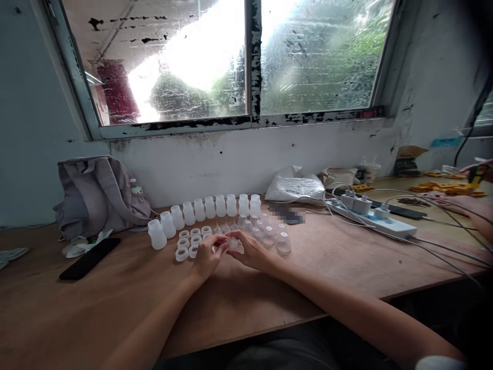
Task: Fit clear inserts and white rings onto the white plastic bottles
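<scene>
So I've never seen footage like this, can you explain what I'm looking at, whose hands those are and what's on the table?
There is one picture, taken by a camera worn on a person's head, looking forward and down, so the two bare arms reaching in are that person's own. The left hand and right hand meet over a wooden table and together pinch a small translucent plastic piece. Behind them stands a curved row of little white bottles, with white rings and clear caps beside it. A black phone and a grey bag lie to the left, a power strip to the right. At the far right is another person's hand.
</scene>
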Available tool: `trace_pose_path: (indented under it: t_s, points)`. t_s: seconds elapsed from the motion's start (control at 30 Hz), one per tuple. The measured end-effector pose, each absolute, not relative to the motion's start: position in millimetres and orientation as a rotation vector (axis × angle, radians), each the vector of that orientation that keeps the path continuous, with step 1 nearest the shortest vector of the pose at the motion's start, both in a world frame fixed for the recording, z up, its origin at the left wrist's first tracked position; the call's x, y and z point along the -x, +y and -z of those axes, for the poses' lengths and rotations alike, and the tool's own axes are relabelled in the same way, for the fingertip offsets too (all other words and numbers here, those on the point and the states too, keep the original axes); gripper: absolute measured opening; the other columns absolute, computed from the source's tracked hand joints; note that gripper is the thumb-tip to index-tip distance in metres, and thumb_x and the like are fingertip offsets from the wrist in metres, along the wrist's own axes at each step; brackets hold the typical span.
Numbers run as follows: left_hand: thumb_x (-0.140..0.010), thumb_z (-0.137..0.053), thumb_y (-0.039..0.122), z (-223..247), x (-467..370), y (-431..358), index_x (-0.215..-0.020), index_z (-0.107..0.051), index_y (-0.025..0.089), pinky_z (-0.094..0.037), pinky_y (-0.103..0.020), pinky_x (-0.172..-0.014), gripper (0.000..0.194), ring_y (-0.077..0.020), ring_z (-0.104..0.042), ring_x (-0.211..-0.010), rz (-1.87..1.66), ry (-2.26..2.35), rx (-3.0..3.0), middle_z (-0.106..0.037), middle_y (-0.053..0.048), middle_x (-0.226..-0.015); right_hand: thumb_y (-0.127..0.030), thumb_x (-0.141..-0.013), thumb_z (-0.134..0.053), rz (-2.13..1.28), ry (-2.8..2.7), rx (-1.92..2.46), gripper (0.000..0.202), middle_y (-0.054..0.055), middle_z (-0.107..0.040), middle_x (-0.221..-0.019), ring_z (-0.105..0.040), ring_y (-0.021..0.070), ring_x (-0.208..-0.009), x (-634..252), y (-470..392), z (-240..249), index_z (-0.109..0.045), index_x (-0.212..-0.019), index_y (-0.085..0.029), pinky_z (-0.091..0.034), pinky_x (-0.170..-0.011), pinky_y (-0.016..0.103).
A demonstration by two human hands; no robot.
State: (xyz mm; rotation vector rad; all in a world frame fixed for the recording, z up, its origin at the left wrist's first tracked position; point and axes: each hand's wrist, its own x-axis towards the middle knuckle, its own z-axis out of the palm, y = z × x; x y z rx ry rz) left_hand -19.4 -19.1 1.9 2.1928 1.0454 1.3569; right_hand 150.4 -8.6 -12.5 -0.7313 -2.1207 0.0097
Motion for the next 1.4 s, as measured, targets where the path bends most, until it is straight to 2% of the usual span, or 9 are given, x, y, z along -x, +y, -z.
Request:
trace_pose_path:
  t_s: [0.27,0.47,0.57,0.67,0.8,0.93,1.13,1.27,1.4]
  points:
    - [-0.079,-0.049,0.014,1,21,-17,-0.085,-0.057,0.018,-0.046,-0.029,-0.072,0.011,-0.0158,-0.055,-0.079,-1.451,0.947,-2.502,-0.061,-0.003,-0.082,-0.023,-0.074,-0.058,-0.084,-2.110,0.644,0.029,0.007,-0.056,-0.094,-0.055,0.0184,-0.086,-149,-11,10,-0.044,-0.100,-0.019,-0.046,-0.074,0.031]
    - [-0.084,-0.036,0.011,-1,32,-12,-0.090,-0.055,0.020,-0.045,-0.030,-0.075,0.022,-0.0158,-0.052,-0.084,-1.370,0.862,-2.774,-0.058,-0.004,-0.085,-0.020,-0.073,-0.058,-0.046,-2.185,0.615,0.034,0.008,-0.055,-0.097,-0.053,0.0197,-0.090,-151,-15,6,-0.044,-0.104,-0.020,-0.045,-0.077,0.033]
    - [-0.083,-0.039,0.014,0,35,-8,-0.100,-0.052,0.020,-0.044,-0.032,-0.080,0.023,-0.0171,-0.050,-0.091,-1.258,0.882,-2.854,-0.057,-0.005,-0.094,-0.016,-0.073,-0.054,-0.011,-2.180,0.629,0.036,0.009,-0.051,-0.102,-0.051,0.0200,-0.094,-152,-16,3,-0.042,-0.107,-0.020,-0.045,-0.078,0.033]
    - [-0.080,-0.047,0.020,3,34,-6,-0.099,-0.053,0.020,-0.042,-0.035,-0.081,0.020,-0.0194,-0.050,-0.090,-1.131,0.990,-2.905,-0.058,-0.005,-0.092,-0.015,-0.074,-0.051,0.032,-2.101,0.677,0.037,0.010,-0.048,-0.105,-0.050,0.0206,-0.098,-154,-14,2,-0.040,-0.108,-0.020,-0.045,-0.080,0.035]
    - [-0.077,-0.052,0.026,10,31,-6,-0.094,-0.056,0.020,-0.041,-0.037,-0.078,0.018,-0.0220,-0.051,-0.088,-0.950,1.177,-2.905,-0.058,-0.006,-0.088,-0.021,-0.076,-0.052,0.033,-2.042,0.771,0.038,0.009,-0.052,-0.099,-0.053,0.0206,-0.089,-156,-11,5,-0.036,-0.110,-0.020,-0.047,-0.073,0.034]
    - [-0.076,-0.053,0.029,16,31,-5,-0.102,-0.051,0.020,-0.040,-0.038,-0.077,0.028,-0.0232,-0.051,-0.089,-0.869,1.266,-2.845,-0.059,-0.006,-0.088,-0.028,-0.077,-0.055,0.044,-2.050,0.795,0.038,0.009,-0.052,-0.099,-0.054,0.0212,-0.090,-154,-11,6,-0.038,-0.110,-0.020,-0.046,-0.075,0.035]
    - [-0.076,-0.053,0.031,15,30,-6,-0.107,-0.047,0.019,-0.037,-0.041,-0.081,0.034,-0.0248,-0.050,-0.094,-0.948,1.315,-2.814,-0.058,-0.008,-0.098,-0.031,-0.080,-0.053,0.093,-2.035,0.804,0.036,0.009,-0.051,-0.098,-0.053,0.0210,-0.090,-152,-10,3,-0.043,-0.113,-0.022,-0.046,-0.077,0.038]
    - [-0.079,-0.050,0.031,7,28,-11,-0.117,-0.039,0.020,-0.039,-0.038,-0.083,0.040,-0.0225,-0.049,-0.100,-1.135,1.166,-2.805,-0.052,-0.009,-0.108,-0.030,-0.082,-0.049,0.041,-2.026,0.766,0.031,0.008,-0.055,-0.097,-0.055,0.0194,-0.086,-152,-11,5,-0.042,-0.110,-0.021,-0.046,-0.075,0.035]
    - [-0.081,-0.045,0.021,0,26,-17,-0.102,-0.050,0.022,-0.039,-0.038,-0.085,0.021,-0.0212,-0.049,-0.099,-1.238,1.047,-2.872,-0.050,-0.008,-0.106,-0.033,-0.082,-0.048,-0.023,-2.039,0.760,0.021,0.005,-0.057,-0.085,-0.057,0.0160,-0.074,-152,-13,9,-0.042,-0.098,-0.020,-0.046,-0.065,0.028]
